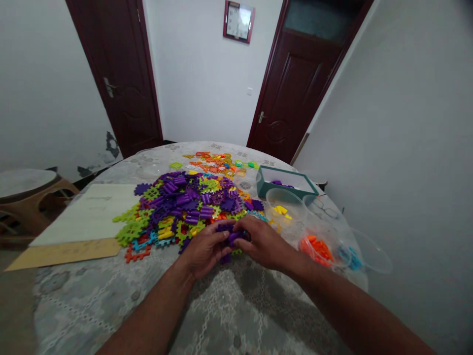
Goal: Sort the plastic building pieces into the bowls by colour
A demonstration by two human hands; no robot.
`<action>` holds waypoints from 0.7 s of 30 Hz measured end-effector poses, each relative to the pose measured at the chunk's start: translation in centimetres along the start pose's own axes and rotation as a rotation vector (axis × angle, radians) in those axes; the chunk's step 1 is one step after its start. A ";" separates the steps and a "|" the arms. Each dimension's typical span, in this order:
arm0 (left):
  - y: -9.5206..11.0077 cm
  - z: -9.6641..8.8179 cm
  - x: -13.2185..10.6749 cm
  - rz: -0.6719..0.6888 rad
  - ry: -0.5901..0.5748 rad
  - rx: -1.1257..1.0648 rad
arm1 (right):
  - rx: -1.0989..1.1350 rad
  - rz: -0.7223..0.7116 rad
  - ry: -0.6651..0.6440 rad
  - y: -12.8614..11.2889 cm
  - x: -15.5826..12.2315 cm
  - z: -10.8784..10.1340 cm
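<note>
The fingers of the left hand (205, 249) and the right hand (264, 241) curl inward and close on the purple pieces (232, 237), pinched between the two hands; how the pieces join is hidden by the fingers. The hands rest on the table (221, 305) around its middle, touching the near edge of the pile (185, 202), a heap of purple, green, yellow, blue and orange toothed tiles. Both forearms come in from the near edge.

Just right of the right hand, along the right edge, stand clear bowls: the yellow bowl (284, 204), the orange bowl (318, 246), the blue bowl (349, 256) and the bare bowl (373, 254), each named for what lies in it. Behind them sits the green box (286, 181) with a few purple bits inside. Toward the far edge lies an orange heap (214, 162). At the left edge a white board (92, 212) lies over cardboard (62, 252).
</note>
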State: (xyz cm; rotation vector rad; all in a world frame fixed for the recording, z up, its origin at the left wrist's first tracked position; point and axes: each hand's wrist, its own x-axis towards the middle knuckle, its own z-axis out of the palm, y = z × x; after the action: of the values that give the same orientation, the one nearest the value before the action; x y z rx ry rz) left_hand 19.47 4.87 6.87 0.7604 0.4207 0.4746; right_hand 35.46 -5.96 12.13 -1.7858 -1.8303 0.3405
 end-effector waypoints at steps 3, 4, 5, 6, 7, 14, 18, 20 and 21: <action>-0.1 0.0 0.1 0.006 0.037 0.003 | 0.129 0.039 -0.036 0.6 0.2 -0.7; -0.1 0.0 0.1 0.012 0.058 0.011 | 0.162 0.055 -0.050 1.0 0.4 -1.2; -0.1 0.0 0.1 0.019 0.078 0.023 | 0.188 0.076 -0.062 1.6 0.7 -1.8; -0.1 0.0 0.1 0.024 0.092 0.041 | 0.210 0.106 -0.067 2.3 1.2 -2.6; -0.2 0.0 0.2 0.030 0.098 0.060 | 0.230 0.145 -0.065 3.3 1.7 -3.4; -0.5 -0.1 0.6 0.100 0.130 0.216 | 0.224 0.435 0.393 11.9 7.2 -9.3; -0.6 -0.4 0.7 0.111 0.154 0.256 | 0.225 0.468 0.541 14.8 9.1 -10.9; -0.6 -0.5 0.7 0.113 0.155 0.269 | 0.241 0.480 0.564 15.2 9.2 -11.0; -0.6 -0.6 0.7 0.118 0.155 0.271 | 0.248 0.480 0.560 15.1 9.2 -10.9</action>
State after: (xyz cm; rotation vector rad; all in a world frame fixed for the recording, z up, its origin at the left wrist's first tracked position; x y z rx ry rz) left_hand 19.93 5.23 5.95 1.0182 0.5955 0.5965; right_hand 54.40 2.12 14.75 -1.8815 -0.9316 0.2012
